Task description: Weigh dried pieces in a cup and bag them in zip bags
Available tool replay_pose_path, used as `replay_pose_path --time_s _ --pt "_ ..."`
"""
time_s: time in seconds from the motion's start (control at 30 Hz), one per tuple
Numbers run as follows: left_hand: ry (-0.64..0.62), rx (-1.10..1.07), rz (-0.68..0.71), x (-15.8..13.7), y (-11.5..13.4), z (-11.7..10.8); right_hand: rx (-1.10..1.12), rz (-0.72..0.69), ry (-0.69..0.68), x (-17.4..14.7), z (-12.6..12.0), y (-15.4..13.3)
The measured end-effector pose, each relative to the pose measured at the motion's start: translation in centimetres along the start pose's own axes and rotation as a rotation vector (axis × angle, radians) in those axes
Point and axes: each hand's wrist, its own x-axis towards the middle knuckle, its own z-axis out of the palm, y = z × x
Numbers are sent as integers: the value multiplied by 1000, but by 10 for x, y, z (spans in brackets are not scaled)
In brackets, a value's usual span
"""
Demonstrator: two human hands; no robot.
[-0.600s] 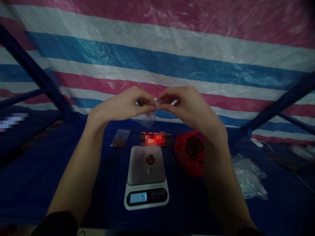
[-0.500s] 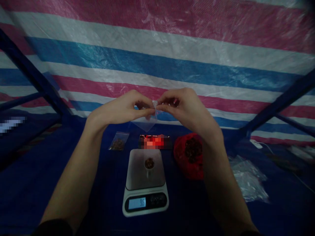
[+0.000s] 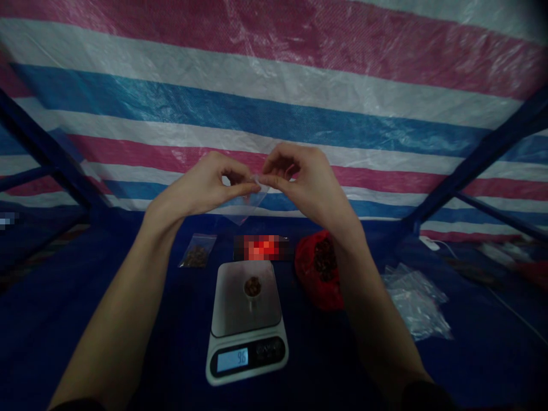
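Note:
Between my two hands hangs a small clear plastic bag (image 3: 245, 209), held up in front of the striped sheet. My left hand (image 3: 218, 180) pinches its upper edge between thumb and fingers. On the other side of that edge, my right hand (image 3: 295, 171) pinches with thumb and forefinger. Below them stands a kitchen scale (image 3: 226, 319) whose display reads 9.6. A small cup (image 3: 252, 288) of brown pieces rests on its metal plate. Left of the scale lies a clear bag (image 3: 197, 251) with brown contents.
A red bag (image 3: 306, 274) of brown pieces stands right of the scale, partly behind my right forearm. Further right lies a pile of clear bags (image 3: 413, 302). A pixelated red and black item (image 3: 261, 248) lies behind the scale. Dark blue frame bars (image 3: 471, 162) slope at both sides.
The view has shifted slightly, so the table things sit a little further left. Both hands still pinch the bag's upper edge, and the scale still reads 9.6.

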Motion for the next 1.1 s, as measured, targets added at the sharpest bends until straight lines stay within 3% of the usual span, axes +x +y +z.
replay_pose_path --time_s 0.27,0.4,0.57,0.77,0.9,1.0,1.1 --pt "130 -55 5 -2 -13 -5 -10 -54 18 1 9 -2" --pt "38 -71 -8 -2 -9 -2 -37 -129 11 0 7 -3" --pt "-96 12 15 1 -3 2 1 -254 -97 -3 8 -9" --pt "-117 116 -4 -3 -3 7 -165 -192 -305 -10 9 -20" --pt "-211 86 -44 -8 6 12 -253 -137 -492 -18 17 -24" --pt "-257 82 -60 -10 15 13 -211 -145 -519 -19 20 -24" --pt "-229 90 -20 -12 22 8 -25 -216 -502 -18 14 -26"
